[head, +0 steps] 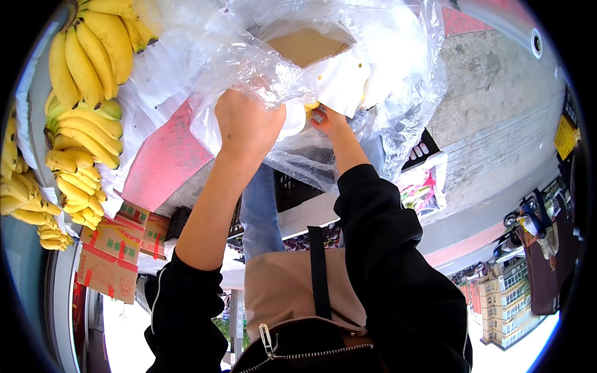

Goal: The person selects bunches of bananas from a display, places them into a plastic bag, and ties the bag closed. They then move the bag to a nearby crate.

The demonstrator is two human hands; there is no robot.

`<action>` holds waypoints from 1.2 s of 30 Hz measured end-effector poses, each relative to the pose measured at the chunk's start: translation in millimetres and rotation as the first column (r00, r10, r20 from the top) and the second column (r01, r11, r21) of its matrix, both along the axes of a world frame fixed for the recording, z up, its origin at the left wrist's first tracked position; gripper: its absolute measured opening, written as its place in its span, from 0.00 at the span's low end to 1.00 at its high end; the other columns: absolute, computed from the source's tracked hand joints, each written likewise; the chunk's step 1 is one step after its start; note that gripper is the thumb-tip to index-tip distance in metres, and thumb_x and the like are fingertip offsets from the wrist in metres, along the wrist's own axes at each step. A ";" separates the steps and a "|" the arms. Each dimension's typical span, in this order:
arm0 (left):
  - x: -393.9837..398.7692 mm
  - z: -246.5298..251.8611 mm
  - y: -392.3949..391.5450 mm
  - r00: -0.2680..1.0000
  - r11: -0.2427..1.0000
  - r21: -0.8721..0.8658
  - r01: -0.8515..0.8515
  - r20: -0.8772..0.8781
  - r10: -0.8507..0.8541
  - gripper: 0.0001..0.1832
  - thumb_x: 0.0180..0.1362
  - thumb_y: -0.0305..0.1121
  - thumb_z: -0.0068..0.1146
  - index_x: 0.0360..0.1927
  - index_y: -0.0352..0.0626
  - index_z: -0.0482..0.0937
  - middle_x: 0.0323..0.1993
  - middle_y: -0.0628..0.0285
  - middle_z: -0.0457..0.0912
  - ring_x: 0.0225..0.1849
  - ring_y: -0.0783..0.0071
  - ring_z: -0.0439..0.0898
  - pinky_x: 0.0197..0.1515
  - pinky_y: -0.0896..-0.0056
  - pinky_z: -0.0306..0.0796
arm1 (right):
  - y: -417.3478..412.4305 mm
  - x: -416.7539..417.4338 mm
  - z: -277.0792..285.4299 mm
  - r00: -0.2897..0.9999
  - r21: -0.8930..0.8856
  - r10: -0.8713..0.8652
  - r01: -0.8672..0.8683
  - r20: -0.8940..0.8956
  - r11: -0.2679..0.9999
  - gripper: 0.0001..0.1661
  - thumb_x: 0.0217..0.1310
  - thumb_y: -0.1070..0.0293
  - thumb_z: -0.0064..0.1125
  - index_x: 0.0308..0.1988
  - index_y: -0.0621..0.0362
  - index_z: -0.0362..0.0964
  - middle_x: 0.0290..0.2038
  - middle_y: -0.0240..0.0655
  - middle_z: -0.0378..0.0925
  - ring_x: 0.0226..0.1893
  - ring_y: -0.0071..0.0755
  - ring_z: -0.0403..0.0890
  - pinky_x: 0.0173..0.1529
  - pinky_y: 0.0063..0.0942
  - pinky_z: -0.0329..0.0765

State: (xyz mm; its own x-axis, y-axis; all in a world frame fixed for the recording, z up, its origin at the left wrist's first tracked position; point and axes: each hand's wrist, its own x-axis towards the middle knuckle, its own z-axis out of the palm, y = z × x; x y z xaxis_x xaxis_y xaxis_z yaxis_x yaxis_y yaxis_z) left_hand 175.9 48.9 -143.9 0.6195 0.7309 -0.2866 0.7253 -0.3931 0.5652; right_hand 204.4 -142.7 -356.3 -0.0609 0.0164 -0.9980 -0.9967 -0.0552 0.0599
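A large clear plastic liner (406,116) spreads in loose folds before me, with brown cardboard (310,46) showing through its opening. My left hand (252,116) is curled at the near side of the liner, gripping the film; crinkled plastic covers its fingertips. To its right, the bent fingers of my right hand (330,122) are by a yellow banana (311,108), mostly hidden. A white sheet with small holes (340,84) lies over that banana and partly over the hand, so its grip is unclear.
Banana bunches (91,56) lie along the left, above printed cardboard banana boxes (112,242). Dark grapes (298,242) and a black plastic crate (294,189) sit low near my legs. A grey pipe end (536,43) juts in at upper right above the pavement (494,102).
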 end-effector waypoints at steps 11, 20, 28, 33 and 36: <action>1.1 -0.9 -4.6 0.994 0.992 0.068 0.104 0.033 -0.107 0.16 0.37 0.29 0.56 0.33 0.35 0.75 0.28 0.50 0.76 0.31 0.51 0.75 0.33 0.59 0.68 | -7.4 -9.5 -40.0 0.878 0.065 -0.349 0.347 0.328 0.935 0.19 0.56 0.52 0.46 0.46 0.44 0.62 0.43 0.25 0.68 0.43 0.27 0.68 0.47 0.27 0.65; -9.2 9.3 -19.3 0.991 0.990 -0.097 0.102 -0.078 -0.109 0.23 0.38 0.28 0.55 0.43 0.33 0.69 0.40 0.42 0.71 0.41 0.45 0.71 0.43 0.54 0.64 | -2.1 -41.5 -22.3 0.885 0.259 -0.400 0.339 0.240 0.904 0.20 0.56 0.52 0.46 0.46 0.47 0.61 0.44 0.26 0.69 0.47 0.28 0.68 0.52 0.30 0.64; -19.2 12.2 -15.0 0.990 0.997 -0.008 0.082 0.114 -0.081 0.21 0.36 0.26 0.56 0.39 0.35 0.71 0.35 0.48 0.74 0.39 0.49 0.72 0.41 0.57 0.66 | -7.5 -33.3 10.1 0.949 0.393 -0.276 0.198 0.153 0.898 0.15 0.54 0.51 0.48 0.41 0.42 0.65 0.36 0.23 0.72 0.34 0.23 0.72 0.29 0.22 0.66; -26.6 23.4 -3.0 0.995 0.998 0.055 0.024 0.092 -0.029 0.18 0.37 0.26 0.55 0.37 0.39 0.72 0.33 0.51 0.74 0.37 0.51 0.73 0.37 0.59 0.67 | 0.3 -21.7 34.9 0.952 0.435 -0.275 0.191 0.138 0.880 0.19 0.53 0.53 0.51 0.45 0.45 0.64 0.38 0.25 0.72 0.37 0.25 0.72 0.32 0.22 0.69; -29.9 25.8 2.5 0.997 0.996 0.087 0.007 0.074 -0.014 0.18 0.39 0.29 0.56 0.38 0.40 0.73 0.34 0.51 0.75 0.35 0.52 0.75 0.36 0.60 0.69 | 16.7 -12.1 47.8 0.936 0.352 -0.334 0.278 0.108 0.894 0.24 0.52 0.56 0.54 0.49 0.46 0.61 0.43 0.28 0.70 0.45 0.29 0.69 0.46 0.28 0.68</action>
